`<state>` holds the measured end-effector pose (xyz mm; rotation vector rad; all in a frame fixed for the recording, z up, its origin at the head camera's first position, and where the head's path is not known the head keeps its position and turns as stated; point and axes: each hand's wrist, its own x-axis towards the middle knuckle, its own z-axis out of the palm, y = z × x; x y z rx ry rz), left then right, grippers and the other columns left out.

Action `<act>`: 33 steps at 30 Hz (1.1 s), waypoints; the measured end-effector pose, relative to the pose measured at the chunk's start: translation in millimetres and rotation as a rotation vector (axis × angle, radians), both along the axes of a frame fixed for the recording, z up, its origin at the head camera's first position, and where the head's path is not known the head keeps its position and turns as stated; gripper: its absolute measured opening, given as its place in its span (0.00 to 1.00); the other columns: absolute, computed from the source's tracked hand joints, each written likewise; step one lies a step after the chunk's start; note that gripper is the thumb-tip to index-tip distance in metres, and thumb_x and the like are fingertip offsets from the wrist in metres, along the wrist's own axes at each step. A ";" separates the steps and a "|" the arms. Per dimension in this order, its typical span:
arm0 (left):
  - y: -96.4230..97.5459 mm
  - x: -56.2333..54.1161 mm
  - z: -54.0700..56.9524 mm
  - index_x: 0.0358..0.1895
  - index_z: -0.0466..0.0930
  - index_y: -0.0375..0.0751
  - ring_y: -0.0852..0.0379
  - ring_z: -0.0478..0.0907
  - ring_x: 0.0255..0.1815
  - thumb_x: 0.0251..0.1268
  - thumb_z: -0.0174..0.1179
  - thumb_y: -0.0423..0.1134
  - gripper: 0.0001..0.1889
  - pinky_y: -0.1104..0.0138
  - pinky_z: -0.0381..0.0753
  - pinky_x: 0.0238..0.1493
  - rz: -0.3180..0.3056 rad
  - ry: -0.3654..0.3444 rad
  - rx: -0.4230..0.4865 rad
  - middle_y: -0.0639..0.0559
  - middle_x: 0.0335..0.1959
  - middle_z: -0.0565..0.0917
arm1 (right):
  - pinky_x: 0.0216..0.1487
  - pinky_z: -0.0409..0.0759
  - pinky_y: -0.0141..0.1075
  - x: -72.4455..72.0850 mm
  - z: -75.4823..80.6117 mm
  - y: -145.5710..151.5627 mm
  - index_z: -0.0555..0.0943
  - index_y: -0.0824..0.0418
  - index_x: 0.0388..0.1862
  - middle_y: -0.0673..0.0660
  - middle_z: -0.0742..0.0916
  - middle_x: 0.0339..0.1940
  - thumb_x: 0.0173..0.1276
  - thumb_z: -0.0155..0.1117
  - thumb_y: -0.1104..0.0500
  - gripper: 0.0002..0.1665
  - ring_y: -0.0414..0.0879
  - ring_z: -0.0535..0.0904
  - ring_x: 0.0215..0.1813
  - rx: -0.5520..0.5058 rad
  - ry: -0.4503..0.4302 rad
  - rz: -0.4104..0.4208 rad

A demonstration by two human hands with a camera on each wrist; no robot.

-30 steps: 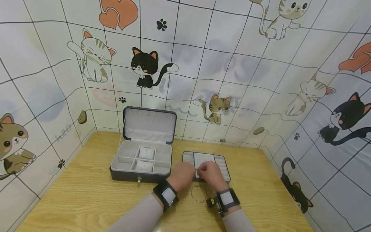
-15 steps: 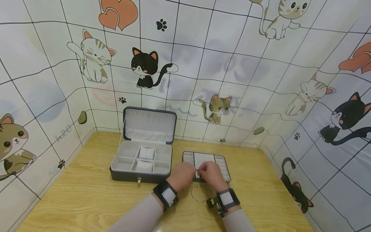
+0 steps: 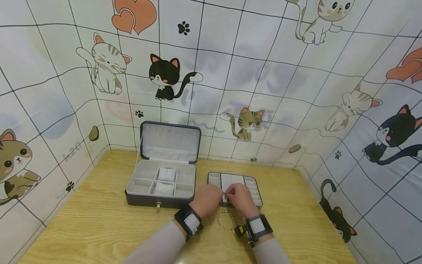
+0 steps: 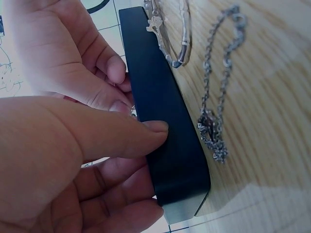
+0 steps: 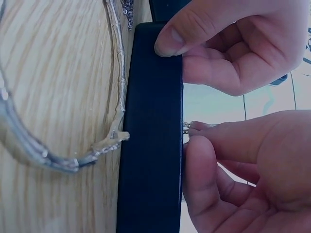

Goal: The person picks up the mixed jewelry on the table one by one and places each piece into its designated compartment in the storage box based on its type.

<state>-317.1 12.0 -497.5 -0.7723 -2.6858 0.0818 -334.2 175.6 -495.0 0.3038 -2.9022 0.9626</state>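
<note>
Head view: a person in pale sleeves [image 3: 158, 245] works with both hands over a shallow dark-sided jewellery tray [image 3: 232, 179] on a wood-grain surface [image 3: 89, 209]. The tray lies right of an open navy jewellery box [image 3: 141, 200], its pale panel flanked by rows of slots. Seen from the left wrist, the left hand [image 3: 208, 200] grips the tray's near wall, thumb pressed flat to the dark outer side and fingers on the other side. Seen from the right wrist, the right hand [image 3: 240, 197] pinches a small shiny piece [image 5: 186, 127] between thumb and forefinger at the tray's near edge; its full shape is hidden by the fingers. A metallic bracelet [image 5: 120, 82] rests on the surface between the two wrists, just beside the tray. Near it, toward the left hand, a silvery chain [image 4: 213, 138] lies partly bunched. The box holds two white cushions [image 3: 167, 174] in its middle compartments, its lid [image 3: 169, 143] raised. Black straps [image 3: 182, 218] circle both wrists. Cartoon cats and black grid lines decorate the white wall covering [image 3: 214, 88] behind.
</note>
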 end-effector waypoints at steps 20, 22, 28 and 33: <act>0.1 1.6 1.6 0.29 0.87 0.50 0.59 0.81 0.26 0.67 0.68 0.38 0.07 0.62 0.79 0.21 0.000 -0.019 0.000 0.56 0.23 0.84 | 0.32 0.76 0.35 -1.3 -3.4 -0.4 0.87 0.58 0.27 0.50 0.87 0.27 0.67 0.70 0.68 0.10 0.41 0.77 0.30 0.035 0.027 -0.001; -0.2 1.5 2.0 0.29 0.87 0.51 0.59 0.81 0.26 0.67 0.68 0.38 0.07 0.62 0.79 0.21 -0.001 -0.015 0.000 0.56 0.23 0.84 | 0.32 0.76 0.34 -1.1 -2.8 -1.0 0.87 0.58 0.26 0.50 0.87 0.27 0.68 0.71 0.68 0.10 0.41 0.77 0.30 0.041 0.027 -0.004; -0.2 1.3 2.2 0.28 0.86 0.51 0.59 0.81 0.26 0.67 0.68 0.39 0.07 0.62 0.79 0.21 0.001 -0.011 -0.002 0.56 0.23 0.84 | 0.33 0.77 0.35 -1.3 -2.8 -1.5 0.87 0.58 0.27 0.50 0.87 0.27 0.68 0.71 0.67 0.10 0.41 0.77 0.30 0.046 0.032 -0.001; 0.0 1.1 1.8 0.30 0.87 0.51 0.60 0.79 0.25 0.67 0.68 0.39 0.06 0.62 0.79 0.21 0.008 -0.028 -0.007 0.56 0.22 0.84 | 0.33 0.77 0.35 -1.5 -4.3 -1.8 0.87 0.58 0.27 0.50 0.86 0.27 0.68 0.70 0.67 0.09 0.41 0.77 0.30 0.060 0.038 0.003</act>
